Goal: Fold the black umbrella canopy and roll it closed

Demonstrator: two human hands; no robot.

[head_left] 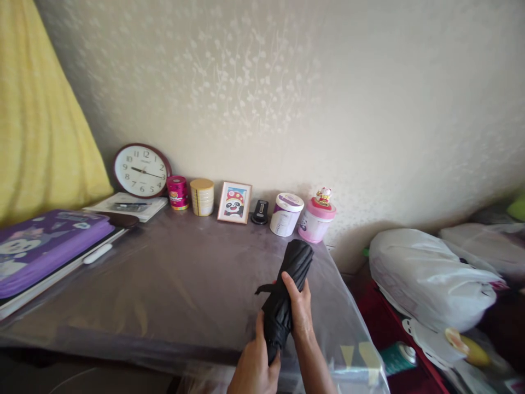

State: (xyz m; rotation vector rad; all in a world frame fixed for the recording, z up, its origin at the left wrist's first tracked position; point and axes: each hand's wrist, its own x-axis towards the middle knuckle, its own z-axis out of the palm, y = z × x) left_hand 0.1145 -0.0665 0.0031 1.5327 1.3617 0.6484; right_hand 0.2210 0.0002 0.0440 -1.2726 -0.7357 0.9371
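Note:
A folded black umbrella (283,298) is held in both hands above the right front part of the table, tilted with its wide end away from me. My left hand (256,355) grips it near the lower, narrow end. Higher up, my right hand (299,306) wraps round the right side of the folded cloth, its thumb lying on top. A short black strap sticks out to the left from the umbrella's middle. The palms and some fingers are hidden behind the umbrella.
The plastic-covered table (184,284) backs onto a wall. Along it stand a clock (141,171), a pink tin (178,192), a yellow-lidded can (202,197), a panda picture frame (234,202) and two tubs (287,215). A purple case (49,246) lies left; bags (426,273) sit right.

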